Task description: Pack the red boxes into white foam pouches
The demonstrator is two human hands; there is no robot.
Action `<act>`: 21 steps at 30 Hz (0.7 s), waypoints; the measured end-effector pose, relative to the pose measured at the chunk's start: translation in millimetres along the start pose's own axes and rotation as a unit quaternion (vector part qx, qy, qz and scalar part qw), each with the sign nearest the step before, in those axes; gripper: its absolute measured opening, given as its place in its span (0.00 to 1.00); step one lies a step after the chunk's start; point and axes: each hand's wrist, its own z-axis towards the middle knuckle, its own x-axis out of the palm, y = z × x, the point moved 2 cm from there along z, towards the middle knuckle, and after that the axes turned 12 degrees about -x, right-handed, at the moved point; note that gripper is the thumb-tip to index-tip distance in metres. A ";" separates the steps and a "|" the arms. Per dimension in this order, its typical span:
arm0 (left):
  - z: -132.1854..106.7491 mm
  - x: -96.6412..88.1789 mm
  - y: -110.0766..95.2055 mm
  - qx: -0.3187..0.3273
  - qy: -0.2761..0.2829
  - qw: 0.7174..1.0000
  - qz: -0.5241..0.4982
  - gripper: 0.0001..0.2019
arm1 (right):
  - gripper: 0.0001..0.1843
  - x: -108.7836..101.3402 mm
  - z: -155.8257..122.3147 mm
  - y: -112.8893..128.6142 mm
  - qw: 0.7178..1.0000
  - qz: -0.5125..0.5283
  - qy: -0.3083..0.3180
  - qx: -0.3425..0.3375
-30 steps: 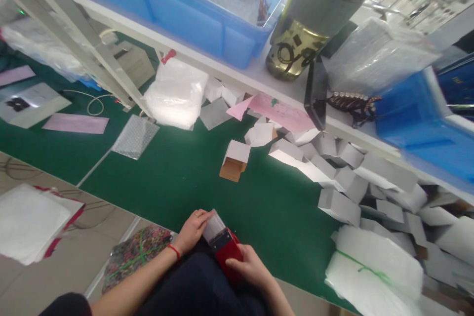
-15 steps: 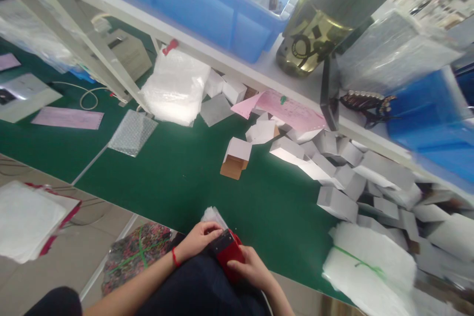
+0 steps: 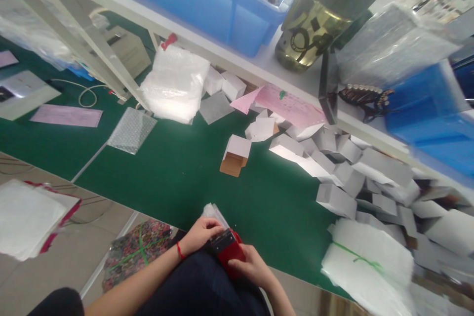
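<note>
A small, flat, red object with a black end (image 3: 230, 252) lies over my lap at the table's front edge; its exact kind is not clear. My right hand (image 3: 254, 267) is closed around its red body, thumb on top. At the black end, my left hand (image 3: 202, 233) has its fingers curled and pressed together; what they pinch is hidden. A clear plastic bag (image 3: 216, 212) sticks out just beyond the left fingers on the table edge. Further in on the green table (image 3: 185, 173) sits a small white box (image 3: 237, 150), its brown inside facing me.
Several white boxes (image 3: 336, 198) are piled at the right, beside a stack of white sheets (image 3: 370, 256) tied with green string. A shelf above holds a blue bin (image 3: 222, 15) and a jar (image 3: 307, 39). Bubble wrap (image 3: 132, 130) lies left, and a tied patterned bundle (image 3: 137, 252) sits below.
The view has shifted very slightly. My left fingers have moved a little at the black end; my right hand keeps its hold on the red object.
</note>
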 end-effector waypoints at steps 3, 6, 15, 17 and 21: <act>3.3 -1.6 3.1 -0.010 -0.018 1.000 -0.004 0.15 | 0.28 -0.1 -0.1 -0.1 1.000 -0.005 0.003 0.003; 6.6 -2.1 7.9 -0.028 -0.021 0.999 -0.020 0.20 | 0.28 -0.4 0.2 0.2 1.000 0.001 -0.001 -0.001; 11.7 -3.1 8.0 -0.030 -0.056 0.998 -0.008 0.17 | 0.27 -1.3 4.4 0.9 1.000 -0.015 0.003 -0.015; 12.0 -3.6 6.3 -0.015 -0.069 0.997 -0.009 0.14 | 0.26 -0.8 6.2 4.4 1.000 -0.020 0.000 -0.009; 14.9 -3.8 6.4 0.017 -0.080 0.996 -0.033 0.14 | 0.25 0.7 12.6 14.1 1.000 -0.025 0.002 0.003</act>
